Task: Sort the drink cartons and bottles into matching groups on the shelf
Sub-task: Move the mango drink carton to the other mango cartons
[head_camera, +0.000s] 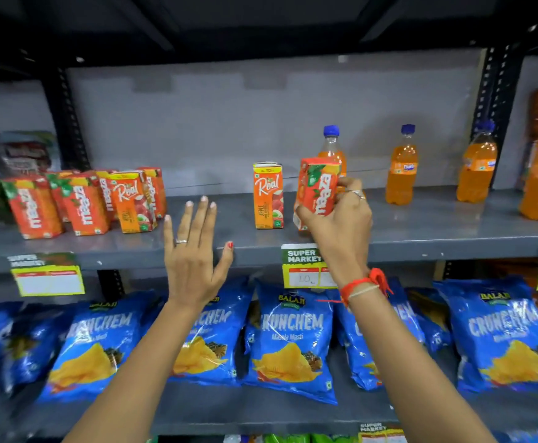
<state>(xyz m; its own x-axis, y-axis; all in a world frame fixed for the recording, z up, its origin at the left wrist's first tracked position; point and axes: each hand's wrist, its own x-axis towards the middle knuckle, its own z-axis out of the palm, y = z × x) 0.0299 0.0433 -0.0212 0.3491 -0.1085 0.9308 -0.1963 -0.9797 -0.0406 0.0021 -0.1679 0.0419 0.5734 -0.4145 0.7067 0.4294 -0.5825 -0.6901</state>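
Orange Maaza carton (319, 190), long axis upright, is clasped by the right hand (338, 219); its matching group (79, 203) lies at nine o'clock, nearer the splayed, empty left hand (194, 251).

- A shop aisle: grey metal shelf (421, 225) on slotted uprights (498, 100).
- "Super Market" price tags (306, 266) clipped to the shelf edge.
- Juice cartons (85, 206), orange bottles (402, 167) and rows of identical blue crisp packets (290, 340) displayed.
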